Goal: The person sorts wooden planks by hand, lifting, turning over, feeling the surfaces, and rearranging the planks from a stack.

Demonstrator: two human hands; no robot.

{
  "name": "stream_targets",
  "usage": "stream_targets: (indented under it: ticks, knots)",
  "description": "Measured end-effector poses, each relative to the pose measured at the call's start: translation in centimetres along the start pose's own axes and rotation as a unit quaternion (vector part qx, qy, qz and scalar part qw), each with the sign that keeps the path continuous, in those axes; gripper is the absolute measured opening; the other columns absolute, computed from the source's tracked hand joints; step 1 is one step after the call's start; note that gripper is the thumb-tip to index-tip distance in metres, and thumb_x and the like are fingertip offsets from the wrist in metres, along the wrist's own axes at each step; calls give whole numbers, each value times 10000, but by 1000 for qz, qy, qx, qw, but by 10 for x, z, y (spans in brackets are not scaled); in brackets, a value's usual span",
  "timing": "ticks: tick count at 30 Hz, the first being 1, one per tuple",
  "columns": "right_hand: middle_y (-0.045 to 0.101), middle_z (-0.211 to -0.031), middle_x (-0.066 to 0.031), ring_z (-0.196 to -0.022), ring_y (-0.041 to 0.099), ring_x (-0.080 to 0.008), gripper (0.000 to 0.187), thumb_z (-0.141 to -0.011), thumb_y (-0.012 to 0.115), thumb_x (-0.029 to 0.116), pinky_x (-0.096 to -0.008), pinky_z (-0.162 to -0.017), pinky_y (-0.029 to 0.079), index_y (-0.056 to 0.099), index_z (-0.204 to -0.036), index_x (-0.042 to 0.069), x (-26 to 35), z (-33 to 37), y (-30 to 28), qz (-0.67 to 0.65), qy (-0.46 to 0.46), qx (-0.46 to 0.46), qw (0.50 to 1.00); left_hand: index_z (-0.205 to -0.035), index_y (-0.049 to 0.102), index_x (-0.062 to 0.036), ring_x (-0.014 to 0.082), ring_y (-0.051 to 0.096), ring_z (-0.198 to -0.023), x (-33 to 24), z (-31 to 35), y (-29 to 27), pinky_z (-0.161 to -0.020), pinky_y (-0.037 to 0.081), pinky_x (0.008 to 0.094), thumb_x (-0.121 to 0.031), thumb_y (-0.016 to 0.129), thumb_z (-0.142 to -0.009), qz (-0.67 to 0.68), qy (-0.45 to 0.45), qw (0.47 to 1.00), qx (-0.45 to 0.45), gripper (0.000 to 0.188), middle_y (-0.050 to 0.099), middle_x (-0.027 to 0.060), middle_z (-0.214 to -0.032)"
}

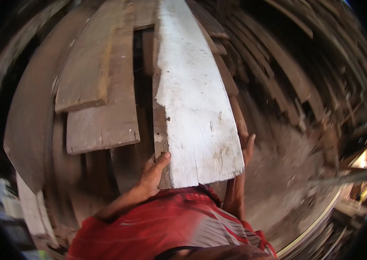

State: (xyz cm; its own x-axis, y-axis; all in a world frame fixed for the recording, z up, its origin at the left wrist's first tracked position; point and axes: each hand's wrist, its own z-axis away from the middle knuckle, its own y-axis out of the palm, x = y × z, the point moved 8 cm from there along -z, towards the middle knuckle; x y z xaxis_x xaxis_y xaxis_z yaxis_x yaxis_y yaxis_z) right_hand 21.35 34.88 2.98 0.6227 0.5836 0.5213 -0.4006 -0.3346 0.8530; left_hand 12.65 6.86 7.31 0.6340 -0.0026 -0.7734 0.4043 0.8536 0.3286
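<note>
A long wooden board (196, 108) with worn white paint stretches away from my body, its near end close to my red shirt. Bare brown wood shows along its ragged left side, with a small dark nail or hole near that edge. My left hand (154, 171) grips the left edge near the close end, thumb on top and fingers hidden underneath. On the opposite edge, my right hand (247, 147) holds the board from the side, its thumb up and most fingers out of sight below.
Brown planks (101, 130) lie stacked to the left, with a dark gap between them and the white board. More long timbers (274, 65) are piled at the far right. Dusty ground (274, 173) lies right of me, and scrap wood (352, 212) sits at the lower right.
</note>
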Motion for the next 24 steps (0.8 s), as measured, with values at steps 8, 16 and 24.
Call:
stream_targets:
  ticks: [8, 16, 24]
  knots:
    - [692, -1136, -122, -1062, 623, -219, 469, -1028, 518, 390, -351, -977, 456, 694, -1131, -32, 11, -14, -66, 425, 42, -47, 903, -1453, 416, 16, 229, 546, -1213, 0, -7, 6, -1033, 462, 382, -349, 638, -994, -59, -20, 998, -20, 627, 546, 112, -1363]
    - [677, -1133, -120, -1033, 600, -180, 495, -975, 637, 402, -322, -914, 477, 631, -1249, -10, 37, -12, -48, 417, 150, 29, 896, -1454, 408, 26, 227, 556, -1218, -1, -1, 11, -1020, 472, 376, -363, 640, -993, -86, -3, 993, -85, 646, 552, 124, -1366]
    - [608, -1300, -288, -1252, 573, -381, 716, -937, 670, 458, -432, -1045, 435, 451, -1433, -10, 22, -7, -21, 567, 141, 80, 808, -1391, 483, 66, 209, 563, -1198, 3, -5, -12, -1039, 440, 346, -364, 636, -994, -142, 41, 982, -119, 604, 572, 137, -1347]
